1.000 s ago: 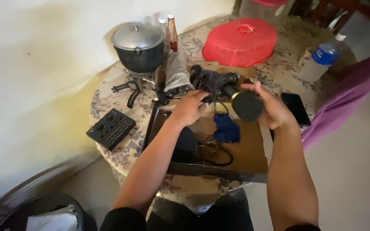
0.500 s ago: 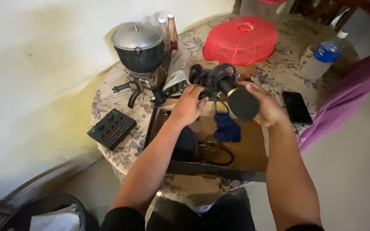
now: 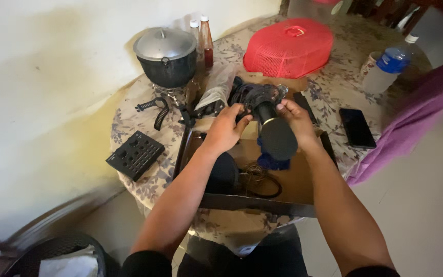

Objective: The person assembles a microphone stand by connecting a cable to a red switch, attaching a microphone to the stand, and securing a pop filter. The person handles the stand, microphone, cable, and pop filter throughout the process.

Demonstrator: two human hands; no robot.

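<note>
Items on the round floral surface (image 3: 334, 56), apart from the work in hand

Lidded dark pot (image 3: 166, 59) at rear left, two bottles (image 3: 204, 36) beside it; red mesh food cover (image 3: 288, 47) at rear centre; blue-capped water bottle (image 3: 385, 66) and black phone (image 3: 357, 128) at right; black button panel (image 3: 135, 155) at left edge.
</note>
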